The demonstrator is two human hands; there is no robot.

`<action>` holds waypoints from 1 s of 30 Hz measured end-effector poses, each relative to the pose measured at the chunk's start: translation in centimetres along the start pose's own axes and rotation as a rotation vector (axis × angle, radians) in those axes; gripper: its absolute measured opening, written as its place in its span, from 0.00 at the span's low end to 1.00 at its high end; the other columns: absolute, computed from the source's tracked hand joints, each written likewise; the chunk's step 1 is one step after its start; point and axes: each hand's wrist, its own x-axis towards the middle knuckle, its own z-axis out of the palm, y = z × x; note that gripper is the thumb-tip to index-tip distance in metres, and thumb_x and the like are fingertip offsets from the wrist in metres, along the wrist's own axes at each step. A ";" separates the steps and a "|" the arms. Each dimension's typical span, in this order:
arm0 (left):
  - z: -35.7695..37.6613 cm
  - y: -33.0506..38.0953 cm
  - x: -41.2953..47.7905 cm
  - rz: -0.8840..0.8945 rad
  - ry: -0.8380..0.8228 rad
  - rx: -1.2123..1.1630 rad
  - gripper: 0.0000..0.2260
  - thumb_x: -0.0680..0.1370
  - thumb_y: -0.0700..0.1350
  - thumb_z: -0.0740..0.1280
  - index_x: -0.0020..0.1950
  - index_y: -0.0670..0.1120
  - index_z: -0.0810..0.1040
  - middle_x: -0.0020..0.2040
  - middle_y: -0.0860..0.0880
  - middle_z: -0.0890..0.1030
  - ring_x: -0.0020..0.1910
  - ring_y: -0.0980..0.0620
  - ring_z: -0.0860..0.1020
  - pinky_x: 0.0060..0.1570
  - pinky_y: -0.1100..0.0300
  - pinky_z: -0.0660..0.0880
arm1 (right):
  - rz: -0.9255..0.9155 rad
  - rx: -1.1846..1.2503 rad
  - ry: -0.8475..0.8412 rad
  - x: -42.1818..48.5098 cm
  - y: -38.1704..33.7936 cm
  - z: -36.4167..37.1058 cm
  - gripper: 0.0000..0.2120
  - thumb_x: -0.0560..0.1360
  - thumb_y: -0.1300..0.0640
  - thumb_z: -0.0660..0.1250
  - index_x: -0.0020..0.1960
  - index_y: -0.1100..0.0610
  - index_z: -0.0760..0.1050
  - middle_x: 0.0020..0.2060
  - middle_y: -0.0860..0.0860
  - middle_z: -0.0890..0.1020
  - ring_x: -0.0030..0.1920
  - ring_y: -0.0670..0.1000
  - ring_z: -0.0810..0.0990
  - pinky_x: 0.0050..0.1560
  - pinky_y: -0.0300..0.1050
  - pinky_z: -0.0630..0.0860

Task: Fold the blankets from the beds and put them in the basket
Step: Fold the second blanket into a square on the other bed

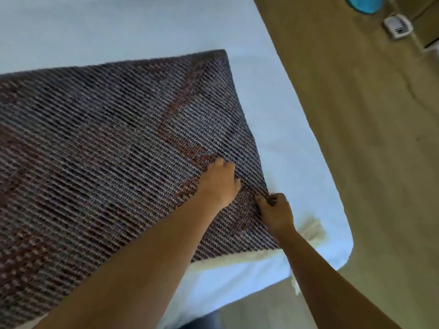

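A dark woven blanket (pixel 99 143) with reddish patches lies spread flat over the white bed (pixel 285 115), reaching off the left edge of view. My left hand (pixel 219 182) presses down on the blanket near its right edge, fingers curled into the cloth. Just to its right, my right hand (pixel 275 211) pinches the blanket's right edge between thumb and fingers. A cream fringe (pixel 311 230) shows beside the blanket's near corner. No basket is in view.
The bed's near right corner (pixel 342 252) ends over a tan floor (pixel 368 138). A small white device with a cable (pixel 398 26) and a blue object (pixel 362 4) lie on the floor at the top right.
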 end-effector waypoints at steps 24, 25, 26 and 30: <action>-2.2 -9.4 -4.8 -0.286 0.269 -0.422 0.10 0.79 0.44 0.61 0.39 0.44 0.67 0.33 0.47 0.69 0.29 0.50 0.68 0.26 0.58 0.61 | -0.355 0.082 -0.151 -15.2 -8.3 10.8 0.04 0.76 0.57 0.59 0.49 0.57 0.68 0.44 0.56 0.80 0.44 0.59 0.78 0.44 0.55 0.76; -2.9 -11.4 -6.2 -0.309 0.306 -0.444 0.11 0.79 0.44 0.61 0.37 0.45 0.66 0.32 0.47 0.68 0.28 0.51 0.67 0.25 0.59 0.60 | -0.405 0.078 -0.170 -16.7 -9.2 12.1 0.03 0.76 0.57 0.59 0.48 0.57 0.67 0.43 0.55 0.80 0.42 0.58 0.78 0.43 0.54 0.76; -3.5 -13.5 -7.7 -0.335 0.344 -0.465 0.14 0.79 0.44 0.61 0.35 0.46 0.64 0.31 0.48 0.68 0.28 0.52 0.66 0.25 0.59 0.59 | -0.455 0.073 -0.185 -18.3 -10.1 13.6 0.03 0.76 0.58 0.59 0.48 0.57 0.68 0.42 0.56 0.80 0.41 0.58 0.78 0.42 0.53 0.75; -5.9 -22.6 -14.7 -0.444 0.417 -0.511 0.16 0.80 0.45 0.60 0.33 0.48 0.62 0.32 0.47 0.67 0.29 0.51 0.65 0.33 0.56 0.62 | -0.623 0.058 -0.278 -25.3 -13.9 20.5 0.05 0.76 0.60 0.61 0.50 0.61 0.70 0.43 0.59 0.80 0.43 0.59 0.78 0.41 0.51 0.72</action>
